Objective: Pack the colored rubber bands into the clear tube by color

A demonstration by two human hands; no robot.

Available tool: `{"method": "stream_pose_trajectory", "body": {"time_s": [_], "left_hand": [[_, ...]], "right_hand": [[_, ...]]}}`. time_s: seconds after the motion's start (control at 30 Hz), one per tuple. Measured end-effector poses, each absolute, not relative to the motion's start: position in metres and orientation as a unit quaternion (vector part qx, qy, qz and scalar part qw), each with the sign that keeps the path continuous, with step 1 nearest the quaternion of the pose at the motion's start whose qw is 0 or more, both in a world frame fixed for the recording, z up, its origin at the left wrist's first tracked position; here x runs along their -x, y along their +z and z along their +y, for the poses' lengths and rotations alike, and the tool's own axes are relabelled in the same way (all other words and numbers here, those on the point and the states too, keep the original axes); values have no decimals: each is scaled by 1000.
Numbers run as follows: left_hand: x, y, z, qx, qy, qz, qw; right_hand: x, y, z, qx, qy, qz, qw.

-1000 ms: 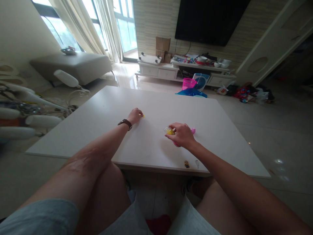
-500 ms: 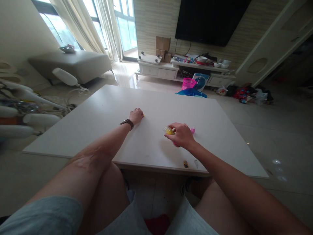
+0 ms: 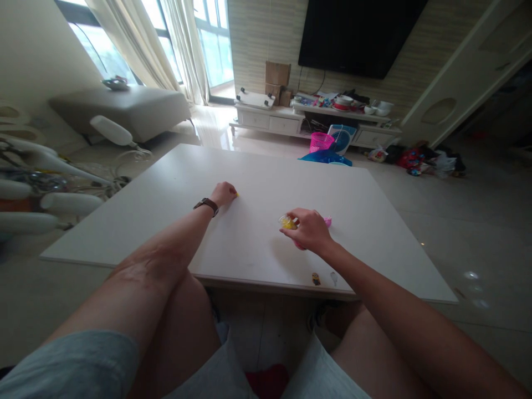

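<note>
My right hand (image 3: 310, 228) is closed around a small clear jar (image 3: 286, 222) with yellow contents, held tilted above the white table (image 3: 249, 244). Farther left, my left hand (image 3: 225, 193) pinches a tiny yellow piece (image 3: 236, 194) at its fingertips, close to the tabletop; its exact kind is too small to make out. A pink object (image 3: 328, 222) shows just behind my right hand, and a reddish-pink bit peeks out under that hand, mostly hidden. Near the front edge lie a small yellow-and-dark cartoon figure (image 3: 316, 279) and a small clear, spoon-shaped item (image 3: 333, 278).
Beyond the table's far edge are a pink basket (image 3: 321, 142) and a blue object (image 3: 326, 158). A low white cabinet (image 3: 270, 121) stands along the wall beneath a television (image 3: 357, 39). White chairs (image 3: 70, 203) line the left side.
My left hand has moved a little to the left, with the yellow piece still at its fingertips. The right hand and the jar stay in place.
</note>
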State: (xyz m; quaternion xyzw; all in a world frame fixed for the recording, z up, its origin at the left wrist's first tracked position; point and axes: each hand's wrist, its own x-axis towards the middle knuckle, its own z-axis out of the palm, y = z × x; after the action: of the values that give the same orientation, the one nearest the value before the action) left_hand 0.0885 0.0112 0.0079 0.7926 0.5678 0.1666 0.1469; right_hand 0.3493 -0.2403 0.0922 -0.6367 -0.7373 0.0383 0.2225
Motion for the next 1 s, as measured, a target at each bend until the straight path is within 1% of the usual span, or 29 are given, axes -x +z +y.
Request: {"method": "stream_pose_trajectory", "body": {"time_s": [0.27, 0.57, 0.67, 0.8, 0.9, 1.0], "left_hand": [[-88, 14, 11, -806, 166, 546, 158], [-94, 20, 2, -819, 162, 535, 129], [-91, 27, 0, -806, 164, 544, 166], [-81, 45, -5, -765, 208, 557, 246], [-79, 65, -19, -758, 239, 519, 315], [-89, 83, -46, -787, 216, 463, 347]], "right_hand": [[-350, 92, -241, 634, 39, -739, 222], [-350, 94, -241, 637, 35, -739, 219], [-350, 95, -240, 637, 36, -738, 218], [-349, 94, -239, 635, 36, -742, 212], [-350, 91, -237, 632, 36, -746, 209], [-350, 88, -236, 629, 38, -749, 203]]}}
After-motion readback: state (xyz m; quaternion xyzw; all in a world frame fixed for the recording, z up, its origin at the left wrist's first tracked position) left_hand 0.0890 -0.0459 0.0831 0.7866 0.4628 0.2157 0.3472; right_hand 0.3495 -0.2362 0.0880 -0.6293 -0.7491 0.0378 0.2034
